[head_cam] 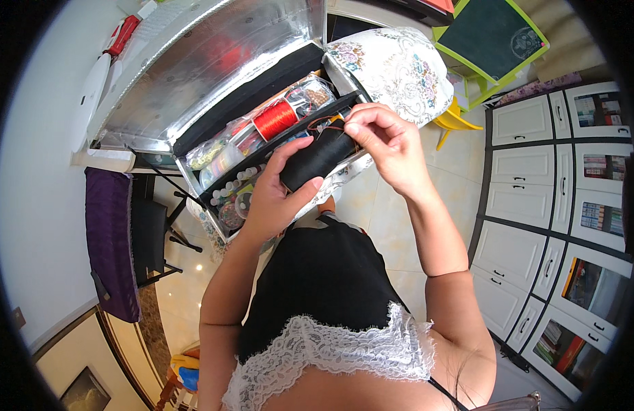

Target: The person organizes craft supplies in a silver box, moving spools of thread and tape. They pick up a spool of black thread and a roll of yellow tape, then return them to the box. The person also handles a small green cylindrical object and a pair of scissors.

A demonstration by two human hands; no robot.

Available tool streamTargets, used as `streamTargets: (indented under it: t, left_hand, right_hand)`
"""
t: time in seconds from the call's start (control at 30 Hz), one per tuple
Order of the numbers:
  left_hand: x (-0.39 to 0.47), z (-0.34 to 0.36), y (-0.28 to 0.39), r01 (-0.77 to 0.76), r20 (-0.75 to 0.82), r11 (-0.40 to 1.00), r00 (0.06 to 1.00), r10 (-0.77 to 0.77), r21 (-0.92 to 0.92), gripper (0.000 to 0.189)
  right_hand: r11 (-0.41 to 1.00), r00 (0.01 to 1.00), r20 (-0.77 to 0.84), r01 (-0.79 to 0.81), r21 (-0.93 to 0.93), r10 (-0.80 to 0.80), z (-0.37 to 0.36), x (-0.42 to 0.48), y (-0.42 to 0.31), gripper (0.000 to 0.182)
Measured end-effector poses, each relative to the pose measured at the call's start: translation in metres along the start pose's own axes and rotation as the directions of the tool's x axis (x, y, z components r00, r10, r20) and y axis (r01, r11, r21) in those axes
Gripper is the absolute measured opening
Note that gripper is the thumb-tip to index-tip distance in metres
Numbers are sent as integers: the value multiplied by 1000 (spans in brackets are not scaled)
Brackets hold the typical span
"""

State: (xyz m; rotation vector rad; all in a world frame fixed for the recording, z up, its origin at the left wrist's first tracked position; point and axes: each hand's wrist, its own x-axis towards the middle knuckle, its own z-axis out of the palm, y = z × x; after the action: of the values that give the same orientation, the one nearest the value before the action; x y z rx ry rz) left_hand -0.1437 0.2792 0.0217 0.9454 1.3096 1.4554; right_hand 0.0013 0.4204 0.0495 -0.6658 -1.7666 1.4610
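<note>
My left hand (pixel 283 187) holds a large spool of black thread (pixel 317 158) by its lower end, thumb and fingers around it. At the spool's upper end, my right hand (pixel 381 134) has its thumb and forefinger pinched together; whether thread lies between them is too small to tell. A thin reddish-brown thread loops near the fingertips. Both hands are over an open silver-lined case (pixel 206 195) with black dividers. Inside its back compartment lies a spool of red thread (pixel 275 119) among plastic-wrapped supplies. The front compartment holds several small white-capped bottles (pixel 224 192) and round containers of beads (pixel 230 215).
The case's raised lid (pixel 204 67) stands behind it. Underneath is a table with a floral cloth (pixel 399 72). A green-framed chalkboard (pixel 494 38) and a yellow chair (pixel 456 120) stand at the upper right, white cabinets (pixel 522 190) at the right. A black folding chair (pixel 148 234) is at the left.
</note>
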Motion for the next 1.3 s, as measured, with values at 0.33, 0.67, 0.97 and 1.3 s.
streamTargets:
  t: [0.33, 0.67, 0.97, 1.3]
  left_hand:
    - [0, -3, -14, -138, -63, 982, 987, 147, 130, 61]
    - [24, -22, -15, -174, 30, 709, 977, 212, 683, 55]
    - [43, 1, -12, -181, -15, 688, 963, 269, 703, 54]
    - [-8, -65, 15, -52, -392, 867, 878, 276, 495, 52]
  right_hand:
    - [905, 924, -114, -323, 275, 364, -20, -6, -5, 20]
    - [874, 918, -176, -260, 412, 356, -41, -27, 16, 11]
    - [867, 894, -208, -292, 405, 398, -46, -39, 26, 12]
    - [841, 868, -235, -304, 447, 438, -59, -49, 30, 13]
